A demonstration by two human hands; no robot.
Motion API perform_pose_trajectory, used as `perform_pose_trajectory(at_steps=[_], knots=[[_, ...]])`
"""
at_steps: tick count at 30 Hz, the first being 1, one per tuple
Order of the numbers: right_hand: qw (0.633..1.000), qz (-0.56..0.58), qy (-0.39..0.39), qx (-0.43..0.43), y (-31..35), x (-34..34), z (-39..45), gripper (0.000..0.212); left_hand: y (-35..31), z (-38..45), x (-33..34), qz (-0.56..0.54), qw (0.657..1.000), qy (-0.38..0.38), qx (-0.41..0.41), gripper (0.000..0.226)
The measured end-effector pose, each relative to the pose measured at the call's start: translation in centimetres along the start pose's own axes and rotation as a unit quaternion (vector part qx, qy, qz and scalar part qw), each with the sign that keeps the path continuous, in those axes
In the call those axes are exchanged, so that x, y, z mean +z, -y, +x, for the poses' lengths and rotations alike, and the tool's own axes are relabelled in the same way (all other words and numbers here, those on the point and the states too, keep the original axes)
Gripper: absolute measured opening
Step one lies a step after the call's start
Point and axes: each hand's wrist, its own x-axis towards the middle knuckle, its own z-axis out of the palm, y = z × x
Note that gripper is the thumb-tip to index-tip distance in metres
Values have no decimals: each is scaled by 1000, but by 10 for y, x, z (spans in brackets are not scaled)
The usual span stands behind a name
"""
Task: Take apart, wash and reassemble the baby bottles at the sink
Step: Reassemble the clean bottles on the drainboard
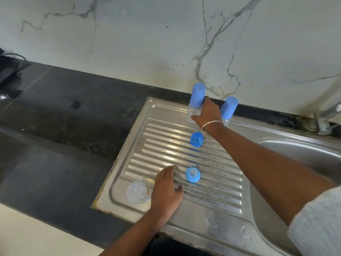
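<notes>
Two baby bottles stand upside down at the back of the steel drainboard (217, 196), blue bodies up and clear necks down. My right hand (207, 113) is wrapped around the left bottle (197, 97); the right bottle (228, 108) stands just behind my wrist. A blue cap (196, 139) lies on the ridges in front of them. Nearer me sits a blue collar with a clear teat (192, 174). My left hand (166, 191) rests flat on the drainboard, fingers spread, between that collar and a clear dome cover (137, 194) at the front left corner.
The sink basin (304, 150) opens to the right of the drainboard, with a tap (328, 115) at the back right. Dark stone counter (64, 126) stretches to the left, and a marble wall rises behind. Black cables lie at the far left.
</notes>
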Motion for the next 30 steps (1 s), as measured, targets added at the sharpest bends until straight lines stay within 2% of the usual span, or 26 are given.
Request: perform_pose_trajectory(at_steps=[4, 9, 16, 19, 21, 24, 26, 28, 30], knots=[[1000, -11, 3, 20, -6, 9, 6, 56, 9, -1, 9, -17, 1000, 11, -11, 71], [999, -19, 14, 29, -10, 17, 4, 58, 11, -3, 12, 2, 1000, -15, 15, 69], [997, -22, 17, 75, -9, 18, -4, 63, 14, -6, 13, 16, 1000, -13, 22, 67], [993, 0, -5, 121, 3, 8, -21, 71, 16, -6, 14, 10, 999, -15, 29, 65], [990, 23, -30, 136, 13, 2, -42, 70, 17, -7, 14, 9, 999, -14, 32, 64], [990, 39, -78, 109, 29, -7, -81, 47, 14, -10, 10, 13, 999, -12, 44, 63], [995, 26, -77, 64, 43, -10, -111, 39, 14, -13, 8, 22, 999, -1, 46, 61], [998, 53, -32, -6, 58, -4, -137, 31, 10, -16, 7, 21, 999, 16, 42, 56], [991, 86, 72, -77, 72, 7, -159, 36, 5, -21, 3, 14, 999, 14, 38, 43]])
